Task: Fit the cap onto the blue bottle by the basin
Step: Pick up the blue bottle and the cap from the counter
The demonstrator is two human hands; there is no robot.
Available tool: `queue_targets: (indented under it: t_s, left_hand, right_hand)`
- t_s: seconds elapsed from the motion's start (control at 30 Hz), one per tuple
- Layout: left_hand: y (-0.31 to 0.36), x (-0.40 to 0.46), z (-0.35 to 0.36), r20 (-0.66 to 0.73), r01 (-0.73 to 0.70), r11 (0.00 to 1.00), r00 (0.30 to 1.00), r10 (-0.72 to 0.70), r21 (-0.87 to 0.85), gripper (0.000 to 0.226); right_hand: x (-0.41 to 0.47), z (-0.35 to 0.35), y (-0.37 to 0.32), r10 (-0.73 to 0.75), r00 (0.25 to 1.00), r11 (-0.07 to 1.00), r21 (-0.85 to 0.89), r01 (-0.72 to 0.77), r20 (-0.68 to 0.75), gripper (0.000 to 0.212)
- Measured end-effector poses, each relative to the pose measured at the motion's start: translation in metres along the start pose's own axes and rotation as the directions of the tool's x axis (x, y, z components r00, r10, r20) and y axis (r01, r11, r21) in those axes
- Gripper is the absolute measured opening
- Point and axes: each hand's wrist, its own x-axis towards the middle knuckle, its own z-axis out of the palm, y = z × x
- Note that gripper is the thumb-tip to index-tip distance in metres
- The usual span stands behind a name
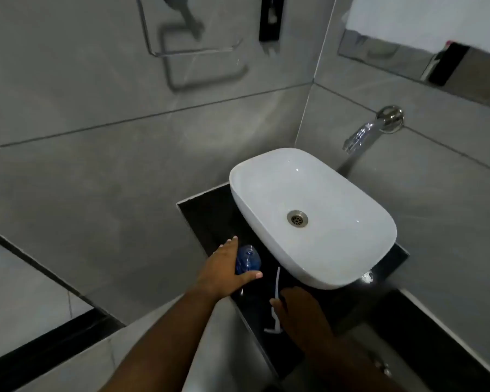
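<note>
The blue bottle [246,260] stands on the black counter [201,213], just left of the white basin [309,193]. Its open top faces up. My left hand [224,270] wraps it from the left, thumb across the near side and fingers round the far side. The cap [277,278] is a white pump piece with a thin tube, lying on the counter in front of the basin. My right hand [300,312] covers its middle with fingers and thumb closed on it. The tube sticks out beyond my fingers and the pump head shows below them.
A chrome tap [362,134] juts from the tiled wall over the basin's far right. A towel rail [193,49] and a black fitting [270,18] hang on the wall above. A mirror edge [436,60] runs at upper right. The counter's near edge drops off by my forearms.
</note>
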Motion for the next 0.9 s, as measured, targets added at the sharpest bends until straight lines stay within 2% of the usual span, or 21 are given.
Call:
queue_targets:
  t_s: [0.07, 0.13, 0.27, 0.43, 0.57, 0.7, 0.83, 0.9]
  left_hand:
    - [-0.001, 0.005, 0.005, -0.021, 0.008, 0.999, 1.000, -0.009, -0.040, 0.133]
    - [-0.002, 0.007, 0.008, -0.024, 0.036, 0.998, 0.999, -0.037, -0.055, 0.126]
    - [-0.007, 0.011, 0.014, -0.066, -0.008, 1.000, 0.998, 0.007, -0.018, 0.104]
    - [-0.009, 0.009, 0.020, -0.097, -0.027, 1.000, 0.995, 0.028, 0.007, 0.099]
    - [-0.009, 0.013, 0.016, -0.114, -0.072, 0.996, 0.991, 0.077, 0.043, 0.101]
    - [-0.006, 0.019, 0.014, -0.098, -0.133, 0.990, 0.986, 0.138, 0.056, 0.096]
    - [-0.007, 0.020, 0.015, -0.103, -0.124, 0.991, 0.986, 0.129, 0.059, 0.095]
    - [-0.008, 0.019, 0.017, -0.100, -0.110, 0.993, 0.989, 0.113, 0.038, 0.096]
  right_hand:
    - [-0.002, 0.007, 0.004, 0.146, 0.983, 0.984, 0.083, -0.155, 0.108, 0.030]
    - [-0.001, 0.012, 0.005, 0.218, 0.963, 0.967, 0.097, -0.235, 0.157, 0.035]
    - [0.004, 0.021, -0.002, 0.265, 0.943, 0.954, 0.090, -0.287, 0.200, 0.037]
    - [0.009, 0.031, -0.001, 0.290, 0.931, 0.950, 0.048, -0.307, 0.220, 0.031]
    - [0.016, 0.027, -0.006, 0.287, 0.938, 0.947, 0.090, -0.308, 0.193, 0.026]
    - [0.029, 0.009, -0.017, 0.225, 0.971, 0.959, 0.155, -0.236, 0.086, 0.023]
    - [0.032, -0.020, -0.029, 0.205, 0.978, 0.931, 0.300, -0.206, 0.036, 0.018]
    - [0.031, -0.037, -0.034, 0.189, 0.982, 0.934, 0.312, -0.172, -0.025, 0.020]
